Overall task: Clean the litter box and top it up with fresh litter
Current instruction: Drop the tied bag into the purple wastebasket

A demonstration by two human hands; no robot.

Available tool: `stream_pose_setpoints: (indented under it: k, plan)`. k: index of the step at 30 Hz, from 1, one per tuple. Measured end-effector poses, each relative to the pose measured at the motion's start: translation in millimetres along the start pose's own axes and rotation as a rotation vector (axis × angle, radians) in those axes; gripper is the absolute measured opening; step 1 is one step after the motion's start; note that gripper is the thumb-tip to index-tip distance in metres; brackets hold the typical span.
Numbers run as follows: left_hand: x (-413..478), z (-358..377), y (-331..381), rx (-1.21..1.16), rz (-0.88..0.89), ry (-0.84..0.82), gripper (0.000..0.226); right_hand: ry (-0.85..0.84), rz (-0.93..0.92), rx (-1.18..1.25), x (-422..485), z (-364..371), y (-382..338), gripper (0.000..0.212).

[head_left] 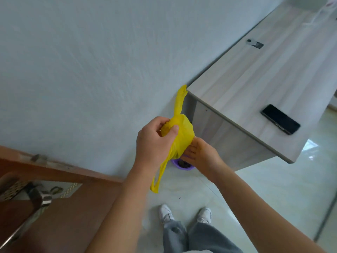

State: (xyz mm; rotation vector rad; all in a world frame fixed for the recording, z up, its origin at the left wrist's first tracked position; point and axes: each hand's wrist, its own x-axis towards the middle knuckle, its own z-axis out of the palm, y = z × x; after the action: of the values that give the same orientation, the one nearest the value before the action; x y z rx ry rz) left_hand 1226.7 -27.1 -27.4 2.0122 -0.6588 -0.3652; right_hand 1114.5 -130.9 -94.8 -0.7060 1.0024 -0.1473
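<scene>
A yellow plastic bag hangs bunched between my hands in front of the white wall. My left hand grips its upper left side, thumb pressed on the plastic. My right hand holds the bag's lower right from underneath. One handle sticks up toward the desk corner and the other dangles down past my left wrist. Below the bag, on the floor by the wall, a small purple container with dark contents shows partly behind my right hand.
A pale wood desk juts out at right with a black phone near its front edge. A brown door with a metal handle stands at lower left. My white shoes rest on the glossy tiled floor.
</scene>
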Motion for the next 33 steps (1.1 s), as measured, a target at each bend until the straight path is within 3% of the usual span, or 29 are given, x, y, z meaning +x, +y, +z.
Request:
stream_pose_setpoints:
  k: [7,24,33]
  plan:
    - [14,18,-6,0.047,0.041,-0.034,0.023,0.036,0.023,0.049,16,-17,-7,0.032]
    - [8,47,-53,0.039,-0.085,-0.013,0.022,-0.079,0.079,0.106,80,-47,36,0.046]
    - [32,57,-106,-0.003,-0.139,-0.104,0.023,0.038,0.089,0.133,112,-40,65,0.042]
